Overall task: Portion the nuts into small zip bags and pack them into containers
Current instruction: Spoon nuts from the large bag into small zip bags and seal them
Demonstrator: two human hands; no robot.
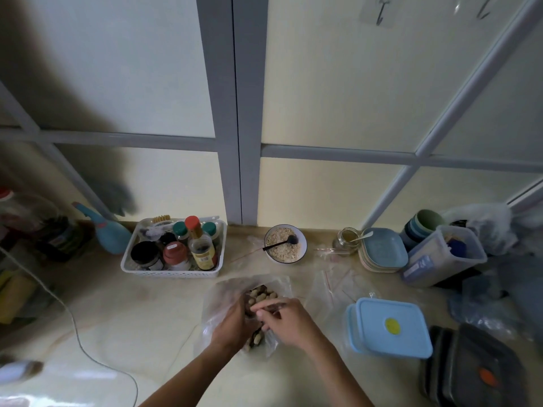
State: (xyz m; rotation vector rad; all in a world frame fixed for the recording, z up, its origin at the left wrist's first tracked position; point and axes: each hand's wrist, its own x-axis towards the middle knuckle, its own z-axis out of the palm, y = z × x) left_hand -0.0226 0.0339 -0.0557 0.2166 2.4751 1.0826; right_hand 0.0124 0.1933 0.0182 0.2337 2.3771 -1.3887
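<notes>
At the frame's lower centre, the left hand (235,324) holds a clear bag (217,301) of peanuts (264,293); the right hand (286,320) pinches its rim on the counter (132,318).

A home kitchen counter: a basket of condiment bottles (188,251), stacked plates (383,251) and cups (423,226).

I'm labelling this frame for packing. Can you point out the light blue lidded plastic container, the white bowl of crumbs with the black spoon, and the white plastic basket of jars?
Light blue lidded plastic container (390,326): head view, lid top.
White bowl of crumbs (303,250): head view, right rim.
White plastic basket of jars (172,272): head view, front wall.
</notes>
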